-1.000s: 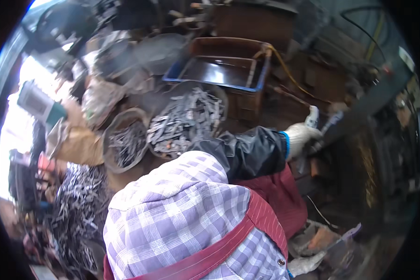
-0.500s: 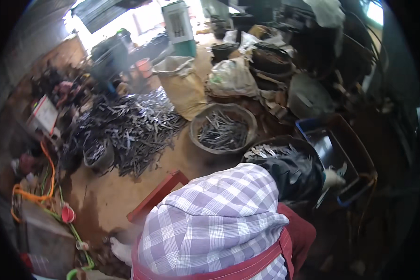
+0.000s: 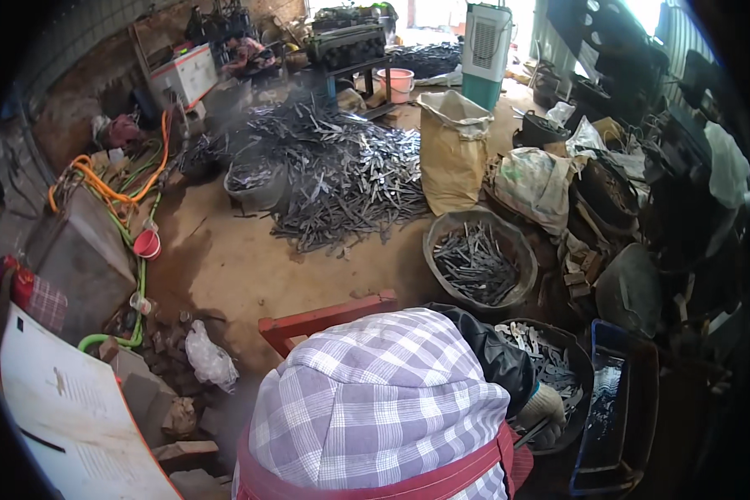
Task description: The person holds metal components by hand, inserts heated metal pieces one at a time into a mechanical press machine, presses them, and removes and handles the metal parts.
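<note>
The left hand [image 3: 543, 408], in an off-white knit glove below a shiny black sleeve, is at the near edge of a round dark basin [image 3: 589, 392] filled with flat, grey, metal-looking strips [image 3: 542, 354]. Its fingers bend over a thin dark strip [image 3: 529, 433]; whether they clamp it, I cannot tell. The right hand is out of view, so I cannot tell whether the hands are together or apart.

Just right of the basin is a dark rectangular tub [image 3: 642, 392] with a blue rim and a glossy interior. Beyond the basin, a wide round grey tub [image 3: 525, 275] holds more narrow strips, and a tall tan sack [image 3: 452, 162] with an open top stands behind it. A broad heap of dark and silvery strips [image 3: 342, 175] spreads over the brown floor [image 3: 250, 258]. A red angular frame [image 3: 333, 317] sits beside the purple-and-white plaid garment [image 3: 383, 375].
</note>
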Available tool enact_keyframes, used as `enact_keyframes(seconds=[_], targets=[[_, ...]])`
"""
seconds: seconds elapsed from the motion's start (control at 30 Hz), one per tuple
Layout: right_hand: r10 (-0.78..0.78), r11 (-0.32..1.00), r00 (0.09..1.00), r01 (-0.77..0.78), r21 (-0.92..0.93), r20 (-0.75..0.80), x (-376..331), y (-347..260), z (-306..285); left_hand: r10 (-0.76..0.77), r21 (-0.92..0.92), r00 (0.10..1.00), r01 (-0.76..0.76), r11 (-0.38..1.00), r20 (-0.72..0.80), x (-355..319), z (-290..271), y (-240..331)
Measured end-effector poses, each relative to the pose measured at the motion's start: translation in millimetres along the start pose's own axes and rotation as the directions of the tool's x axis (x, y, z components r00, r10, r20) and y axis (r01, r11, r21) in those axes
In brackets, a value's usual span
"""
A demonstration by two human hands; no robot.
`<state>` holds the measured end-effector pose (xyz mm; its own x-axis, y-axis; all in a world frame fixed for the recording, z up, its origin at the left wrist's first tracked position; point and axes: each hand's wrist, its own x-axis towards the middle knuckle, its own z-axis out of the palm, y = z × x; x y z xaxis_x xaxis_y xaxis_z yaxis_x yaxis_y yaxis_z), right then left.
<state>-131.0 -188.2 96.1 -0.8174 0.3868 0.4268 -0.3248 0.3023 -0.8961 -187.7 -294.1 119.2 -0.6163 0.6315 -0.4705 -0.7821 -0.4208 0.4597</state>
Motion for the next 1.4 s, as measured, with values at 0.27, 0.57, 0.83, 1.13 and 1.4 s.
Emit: enact_keyframes(seconds=[0.27, 0.57, 0.83, 1.13, 1.4], targets=[[0.036, 0.992, 0.962, -0.068, -0.110, -0.269, -20.6, 9.8, -93.7, -0.104, 0.027, 0.960, 0.100, 0.995, 0.261, 45.4, 16.4, -45.7], [0.475, 0.879, 0.386, -0.257, 0.402, -0.791, -161.2, -50.7, -276.1, -0.493, 0.177, 0.750, 0.466, 0.867, 0.442, 97.3, 66.0, -125.9], [0.027, 0.942, -0.096, -0.330, 0.057, -0.995, -232.7, -127.3, -295.8, -0.859, 0.429, 0.415, 0.746, 0.510, 0.299, 124.1, 116.5, -257.8], [0.091, 0.982, 0.012, -0.166, 0.087, -0.996, -238.8, -175.0, -385.9, -0.912, 0.563, 0.367, 0.721, 0.404, 0.185, 87.0, 118.5, -319.9], [0.035, 0.999, 0.236, -0.046, 0.025, -0.971, -200.0, -156.8, -476.3, -0.744, 0.425, 0.598, 0.615, 0.664, 0.297, 71.9, 123.3, -302.1]])
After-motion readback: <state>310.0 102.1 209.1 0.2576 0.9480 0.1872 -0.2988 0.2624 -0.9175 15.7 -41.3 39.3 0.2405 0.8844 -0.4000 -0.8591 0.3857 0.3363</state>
